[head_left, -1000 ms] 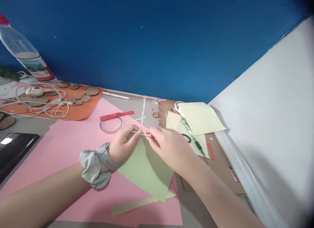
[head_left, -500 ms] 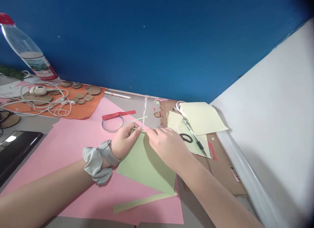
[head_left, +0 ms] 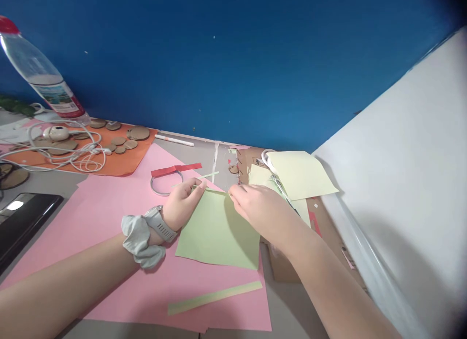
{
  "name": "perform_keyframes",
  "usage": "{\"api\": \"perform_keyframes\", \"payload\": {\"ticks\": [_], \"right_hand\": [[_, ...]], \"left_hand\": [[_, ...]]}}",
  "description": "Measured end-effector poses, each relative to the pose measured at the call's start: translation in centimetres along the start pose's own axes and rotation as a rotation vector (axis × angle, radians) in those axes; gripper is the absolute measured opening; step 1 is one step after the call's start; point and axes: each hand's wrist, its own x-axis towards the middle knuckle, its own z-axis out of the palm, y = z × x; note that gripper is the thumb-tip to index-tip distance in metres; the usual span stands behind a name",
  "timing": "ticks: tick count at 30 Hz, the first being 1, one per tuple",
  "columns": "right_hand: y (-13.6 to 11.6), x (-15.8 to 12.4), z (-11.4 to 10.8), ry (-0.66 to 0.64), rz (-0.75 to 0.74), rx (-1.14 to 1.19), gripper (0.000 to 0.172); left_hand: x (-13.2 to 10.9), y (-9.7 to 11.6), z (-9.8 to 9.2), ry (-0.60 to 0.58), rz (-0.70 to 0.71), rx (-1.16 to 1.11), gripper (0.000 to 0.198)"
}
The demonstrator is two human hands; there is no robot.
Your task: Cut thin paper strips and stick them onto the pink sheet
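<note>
A: Where is the green sheet [head_left: 219,232], and what do the hands do with it?

B: It lies flat on a large pink sheet [head_left: 109,217] about midway between the table's [head_left: 44,186] front and back edges, nearer the right edge than the left. The left hand [head_left: 184,203], with a watch [head_left: 158,223] and a grey scrunchie [head_left: 140,241] at the wrist, pinches the sheet's far left corner between thumb and fingers. The right hand [head_left: 255,210] is closed narrowly over the far right corner; its fingertips curl under, so the pads themselves are hidden

A: How does the sheet look likely to handle?

B: It looks like thin craft paper: very light, limp rather than stiff, easy to crease or tear, and quick to slide over the smooth pink sheet beneath. A hold at two corners or along one edge seems best, with a light pinch; a grip at the middle would probably buckle it

A: What lies around it?

B: A loose green strip [head_left: 215,297] sits just in front, towards the table's front edge. Behind the left hand are a metal ring [head_left: 164,183] and a red strip [head_left: 177,169]. Pale yellow sheets [head_left: 299,173] lie on cardboard [head_left: 328,232] by the right edge, and a plastic bottle [head_left: 40,76] stands at the back left corner beside an orange sheet [head_left: 120,161]
</note>
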Motion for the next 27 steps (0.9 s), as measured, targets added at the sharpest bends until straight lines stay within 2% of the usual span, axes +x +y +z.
{"api": "perform_keyframes", "payload": {"ticks": [12, 17, 20, 22, 24, 27], "right_hand": [[3.1, -2.3, -2.2, -0.108, 0.264, 0.320, 0.022], [5.5, -3.9, -2.8, -0.226, 0.425, 0.317, 0.021], [5.9, -4.1, -3.3, -0.211, 0.542, 0.318, 0.026], [5.0, -3.6, -3.5, -0.183, 0.521, 0.384, 0.030], [3.5, -2.9, -3.4, -0.176, 0.405, 0.589, 0.032], [1.1, -1.8, -2.7, -0.254, 0.262, 0.781, 0.042]], "left_hand": [[0.3, -0.1, -0.3, 0.029, -0.041, -0.145, 0.035], [0.4, -0.4, -0.3, 0.048, 0.011, -0.098, 0.035], [0.0, -0.1, -0.3, 0.022, 0.071, -0.013, 0.033], [-0.3, 0.2, -0.2, -0.008, 0.126, 0.037, 0.030], [-0.7, 0.6, 0.0, -0.027, 0.208, 0.106, 0.027], [-1.1, 0.8, 0.2, -0.021, 0.331, 0.214, 0.023]]}}
